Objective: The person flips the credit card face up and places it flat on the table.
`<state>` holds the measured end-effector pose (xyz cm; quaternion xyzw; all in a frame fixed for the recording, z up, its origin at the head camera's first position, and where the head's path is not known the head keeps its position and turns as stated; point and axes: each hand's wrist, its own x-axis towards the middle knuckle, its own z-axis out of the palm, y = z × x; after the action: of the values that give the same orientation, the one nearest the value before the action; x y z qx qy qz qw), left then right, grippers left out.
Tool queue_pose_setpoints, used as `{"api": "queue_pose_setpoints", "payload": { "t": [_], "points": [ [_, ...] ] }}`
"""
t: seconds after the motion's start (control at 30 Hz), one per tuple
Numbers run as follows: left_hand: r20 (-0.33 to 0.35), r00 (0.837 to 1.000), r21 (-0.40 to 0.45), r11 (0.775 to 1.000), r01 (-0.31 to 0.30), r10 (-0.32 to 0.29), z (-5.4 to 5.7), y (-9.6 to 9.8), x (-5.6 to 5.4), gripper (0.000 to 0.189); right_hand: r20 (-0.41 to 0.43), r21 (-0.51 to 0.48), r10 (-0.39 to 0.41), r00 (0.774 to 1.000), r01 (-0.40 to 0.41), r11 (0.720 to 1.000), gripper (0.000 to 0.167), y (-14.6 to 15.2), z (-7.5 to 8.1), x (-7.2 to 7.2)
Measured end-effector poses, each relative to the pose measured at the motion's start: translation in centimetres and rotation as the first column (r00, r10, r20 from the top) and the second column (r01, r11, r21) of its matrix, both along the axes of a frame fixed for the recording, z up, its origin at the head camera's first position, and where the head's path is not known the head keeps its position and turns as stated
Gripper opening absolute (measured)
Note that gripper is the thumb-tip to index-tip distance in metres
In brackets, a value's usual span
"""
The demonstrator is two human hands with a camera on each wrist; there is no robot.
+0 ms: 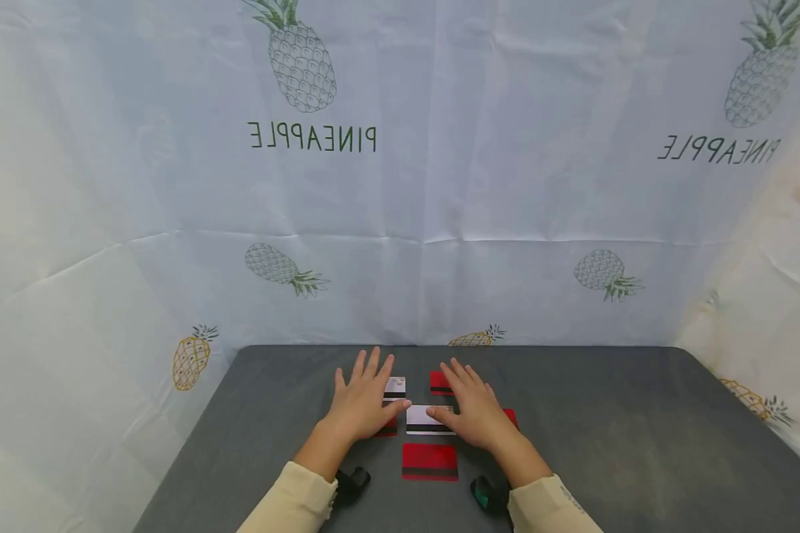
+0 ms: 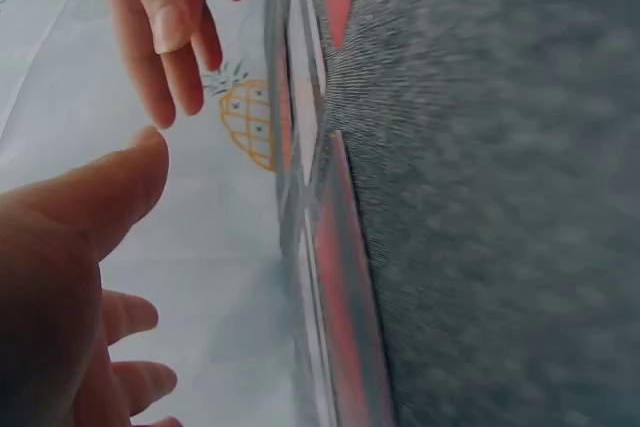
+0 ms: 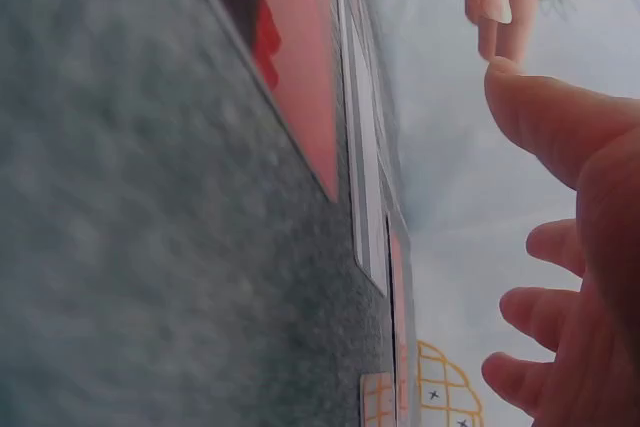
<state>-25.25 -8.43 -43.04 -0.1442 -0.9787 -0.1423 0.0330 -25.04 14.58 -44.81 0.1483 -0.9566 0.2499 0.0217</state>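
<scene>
Several red and white cards with dark stripes lie flat on a dark grey table. In the head view my left hand [image 1: 362,403], fingers spread, is over the left cards, partly covering a white card [image 1: 395,386] and a red card [image 1: 388,428]. My right hand [image 1: 473,407] is spread above the right side, overlapping the middle white card [image 1: 430,420], a red card at the back [image 1: 440,383] and another red one [image 1: 510,417]. Nearest me lies an uncovered red card [image 1: 430,462]. Both wrist views show the hands raised above the cards, holding nothing.
The grey table [image 1: 607,429] reaches back to a white curtain [image 1: 400,192] printed with pineapples, which also hangs at both sides. Dark wrist straps [image 1: 352,485] show near the cream sleeves [image 1: 293,497].
</scene>
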Motion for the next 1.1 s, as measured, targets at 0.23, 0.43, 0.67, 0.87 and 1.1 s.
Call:
{"api": "queue_pose_setpoints", "payload": {
  "t": [0.23,0.43,0.67,0.87,1.1],
  "points": [
    [0.044,0.997,0.083,0.994,0.067,-0.071,-0.6,-0.7,0.8,0.086,0.051,-0.109,0.086,0.995,-0.080,0.991,0.084,-0.4,-0.1,0.6],
    [0.041,0.994,0.142,0.985,0.098,-0.105,-0.6,-2.3,1.6,0.081,0.051,-0.134,0.172,0.984,-0.164,0.977,0.076,-1.8,-0.1,1.2],
    [0.162,0.981,0.188,0.979,0.080,-0.111,0.0,-4.7,2.2,0.069,0.096,-0.087,0.220,0.971,-0.212,0.973,0.067,-4.3,0.2,1.6],
    [0.218,0.969,0.178,0.981,0.075,-0.113,0.1,-6.0,1.9,0.063,0.163,-0.060,0.221,0.962,-0.214,0.975,0.063,-6.1,0.4,1.5],
    [0.215,0.972,0.152,0.987,0.059,-0.091,-0.1,-6.5,1.5,0.055,0.187,-0.065,0.211,0.959,-0.202,0.977,0.063,-7.0,0.3,0.8]
  ]
}}
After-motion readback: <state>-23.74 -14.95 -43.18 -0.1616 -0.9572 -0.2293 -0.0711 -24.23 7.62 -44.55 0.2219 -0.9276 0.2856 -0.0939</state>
